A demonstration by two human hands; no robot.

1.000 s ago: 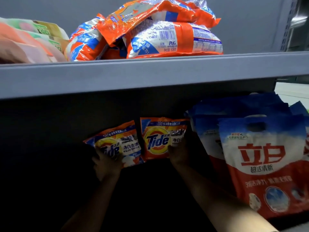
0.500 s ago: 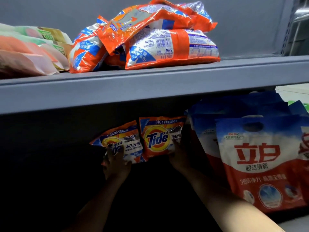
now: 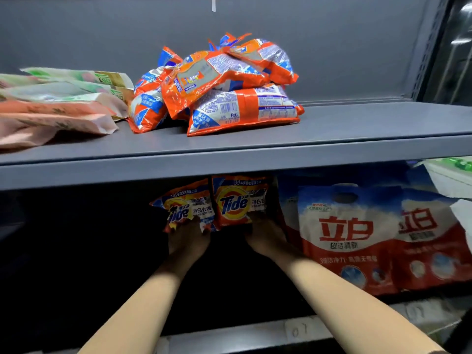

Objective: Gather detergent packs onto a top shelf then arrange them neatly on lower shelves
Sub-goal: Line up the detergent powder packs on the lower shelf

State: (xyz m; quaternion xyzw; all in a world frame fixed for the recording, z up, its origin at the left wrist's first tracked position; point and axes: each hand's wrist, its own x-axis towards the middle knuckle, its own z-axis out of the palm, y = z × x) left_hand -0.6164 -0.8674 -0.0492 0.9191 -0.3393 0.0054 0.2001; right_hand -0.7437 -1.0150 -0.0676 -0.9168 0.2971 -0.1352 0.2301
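Note:
Two orange Tide packs stand side by side deep in the dark lower shelf. My left hand (image 3: 188,237) grips the bottom of the left Tide pack (image 3: 187,208), which leans to the left. My right hand (image 3: 264,235) holds the lower right corner of the right Tide pack (image 3: 238,200), which stands upright. A loose heap of several orange Tide packs (image 3: 224,85) lies on the grey top shelf (image 3: 357,123) above.
Pink and green flat packs (image 3: 56,103) lie stacked at the left of the top shelf. Tall blue, white and red detergent bags (image 3: 347,233) stand right of my right hand. The lower shelf's front edge (image 3: 255,333) carries a price tag.
My left hand slid right along the left pack, bringing it closer to the right pack. The camera tilted up, showing more of the top shelf.

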